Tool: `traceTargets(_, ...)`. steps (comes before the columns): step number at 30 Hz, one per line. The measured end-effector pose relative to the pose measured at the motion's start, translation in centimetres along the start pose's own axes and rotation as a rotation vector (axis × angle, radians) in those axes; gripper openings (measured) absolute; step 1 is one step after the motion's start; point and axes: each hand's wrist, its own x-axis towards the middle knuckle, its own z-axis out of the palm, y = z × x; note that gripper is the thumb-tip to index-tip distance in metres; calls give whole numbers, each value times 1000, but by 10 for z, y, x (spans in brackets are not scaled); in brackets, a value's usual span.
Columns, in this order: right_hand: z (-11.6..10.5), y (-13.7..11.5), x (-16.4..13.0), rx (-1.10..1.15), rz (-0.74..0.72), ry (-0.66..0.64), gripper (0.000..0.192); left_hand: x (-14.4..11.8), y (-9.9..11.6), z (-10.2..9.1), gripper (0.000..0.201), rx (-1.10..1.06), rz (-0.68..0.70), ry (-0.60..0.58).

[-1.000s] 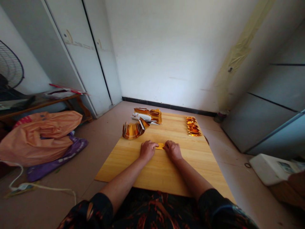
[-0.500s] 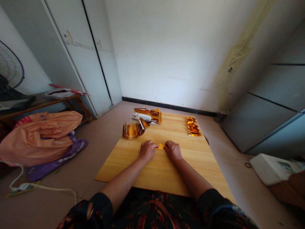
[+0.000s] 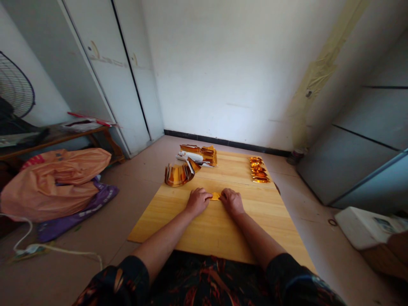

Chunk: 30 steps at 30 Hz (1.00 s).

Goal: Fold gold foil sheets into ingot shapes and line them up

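Observation:
A small piece of gold foil paper (image 3: 216,196) lies on the wooden board (image 3: 210,229), pinched at its two ends. My left hand (image 3: 198,201) grips its left end, fingers closed. On the right end, my right hand (image 3: 232,201) has its fingers curled round the paper, hiding its edge. Beyond my left hand stands a curved stack of gold foil sheets (image 3: 177,175). At the board's right rear sits a row of folded gold foil pieces (image 3: 259,170), several pressed close together.
More gold sheets (image 3: 208,151) and a white packet (image 3: 190,156) lie at the board's back left. Left on the floor are an orange bag (image 3: 54,182) and a purple bag (image 3: 76,212). A white box (image 3: 363,229) stands to the right, a grey cabinet (image 3: 117,76) at the back left.
Both hands stay in nearly the same place on the foil paper. The whole view has shifted very slightly; nothing has been let go or picked up.

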Motion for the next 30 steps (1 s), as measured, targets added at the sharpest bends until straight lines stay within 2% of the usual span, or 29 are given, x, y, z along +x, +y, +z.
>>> traceTargets(6,1,-1,-1,-17,2,9,8,0,-7,7,30,32,150,70)
traceTargets(15,0,-5,-2,-94,-5,-3,10,-2,-6,-1,25,208,354,99)
traceTargets(18,0,-5,-3,-141,-78,8,13,-2,-5,-4,27,249,416,103)
traceTargets(23,-4,-8,-4,-216,-326,-49,13,1,-8,-3,30,260,460,108)
traceTargets(30,3,-5,3,-239,-335,-39,22,1,-10,1,29,212,456,137)
